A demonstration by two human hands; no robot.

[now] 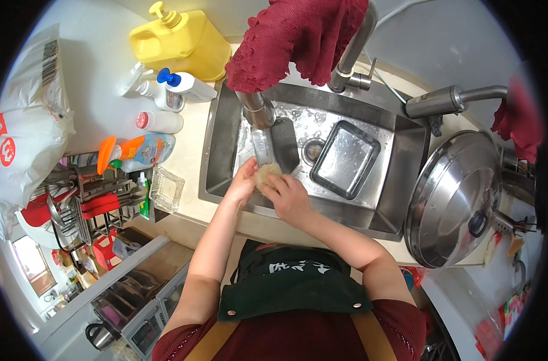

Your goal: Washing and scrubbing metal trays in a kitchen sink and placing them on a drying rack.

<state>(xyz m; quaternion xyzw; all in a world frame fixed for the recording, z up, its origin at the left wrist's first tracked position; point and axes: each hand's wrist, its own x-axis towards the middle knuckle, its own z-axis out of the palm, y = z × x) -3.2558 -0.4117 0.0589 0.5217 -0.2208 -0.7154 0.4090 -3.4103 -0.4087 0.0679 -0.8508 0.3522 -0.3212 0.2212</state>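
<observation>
Under the faucet spout, a flat metal piece (286, 142) stands tilted inside the stainless steel sink (402, 180); its lower end is hidden, so its exact kind is unclear. My left hand (243, 182) grips its near-left edge, fingers curled upward. A pale tan, fibrous scrubber (267, 175) is in my right hand (289, 196), pressed against the near end of that piece. To the right of the drain (315, 151) lies a wet rectangular metal tray (345, 160) with a dark rim.
A red cloth (296, 43) hangs over the faucet (260, 110) above the sink. Left stand a yellow pump jug (183, 45), several cleaning bottles (152, 146) and a clear ribbed dish (166, 189). A large steel lid (449, 198) leans at the sink's right side.
</observation>
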